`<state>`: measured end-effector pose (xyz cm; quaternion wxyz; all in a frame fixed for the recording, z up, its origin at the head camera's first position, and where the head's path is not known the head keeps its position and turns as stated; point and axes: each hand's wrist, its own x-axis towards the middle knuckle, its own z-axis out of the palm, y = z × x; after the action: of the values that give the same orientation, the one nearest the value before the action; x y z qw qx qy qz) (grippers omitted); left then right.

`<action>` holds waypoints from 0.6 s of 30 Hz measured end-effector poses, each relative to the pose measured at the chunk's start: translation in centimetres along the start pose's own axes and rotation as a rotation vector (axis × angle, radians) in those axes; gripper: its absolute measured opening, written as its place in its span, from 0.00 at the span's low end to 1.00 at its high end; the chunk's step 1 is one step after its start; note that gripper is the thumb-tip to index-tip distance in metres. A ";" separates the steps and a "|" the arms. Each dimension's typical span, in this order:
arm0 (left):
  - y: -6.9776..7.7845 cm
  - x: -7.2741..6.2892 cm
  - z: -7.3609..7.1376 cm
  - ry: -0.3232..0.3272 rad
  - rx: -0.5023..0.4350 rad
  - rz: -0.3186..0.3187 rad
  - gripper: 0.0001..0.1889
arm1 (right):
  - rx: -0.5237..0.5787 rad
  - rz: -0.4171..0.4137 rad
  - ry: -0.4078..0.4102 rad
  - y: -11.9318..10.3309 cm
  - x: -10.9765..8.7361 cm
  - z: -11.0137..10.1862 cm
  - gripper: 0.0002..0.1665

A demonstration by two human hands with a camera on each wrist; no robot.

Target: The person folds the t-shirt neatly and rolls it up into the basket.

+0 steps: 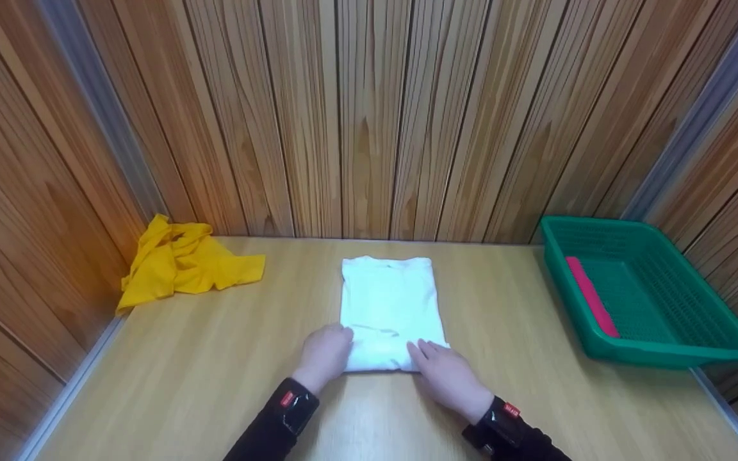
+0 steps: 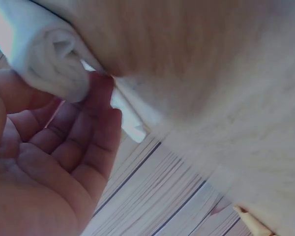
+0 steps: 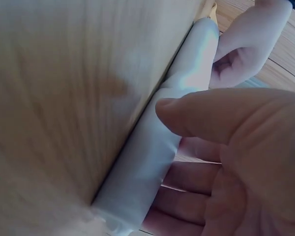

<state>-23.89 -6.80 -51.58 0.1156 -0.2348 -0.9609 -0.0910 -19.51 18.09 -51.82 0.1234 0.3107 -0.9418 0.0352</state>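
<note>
A white garment (image 1: 389, 291), folded into a flat rectangle, lies on the table in the middle of the head view. Its near end is rolled over into a thick band. At the left end of this roll, my left hand (image 1: 326, 353) pinches the cloth between thumb and fingers; the left wrist view shows the spiral layers of the rolled cloth (image 2: 56, 61) there. My right hand (image 1: 449, 378) grips the roll toward its right end. In the right wrist view its thumb lies on the near side of the white roll (image 3: 142, 152), with the fingers over the far side.
A crumpled yellow cloth (image 1: 180, 266) lies at the back left against the wall. On the right stands a green plastic basket (image 1: 664, 354) with a pink-red folded piece (image 1: 592, 298) along its left inner side. Wood-panelled walls (image 1: 369, 121) bound the table (image 1: 228, 358) at the back and sides.
</note>
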 end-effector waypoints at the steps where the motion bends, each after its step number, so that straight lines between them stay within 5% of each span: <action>1: 0.2 -0.2 -0.2 0.009 0.020 0.005 0.05 | 0.005 0.003 -0.006 0.1 0.0 0.0 0.27; 4: 1.0 -1.0 -0.6 0.031 0.069 0.024 0.01 | 0.013 0.007 -0.025 0.2 0.1 0.0 0.27; 11: 3.0 -3.2 -0.9 -0.003 0.104 -0.007 0.21 | 0.040 0.028 -0.047 0.4 0.2 0.1 0.28; 18: 3.3 -3.3 -0.2 -0.013 0.181 -0.036 0.16 | 0.079 0.049 -0.039 0.4 0.3 0.2 0.28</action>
<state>-19.44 -5.40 -51.91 0.1284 -0.2067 -0.9699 -0.0042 -20.04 18.25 -51.92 0.0915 0.2929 -0.9492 0.0694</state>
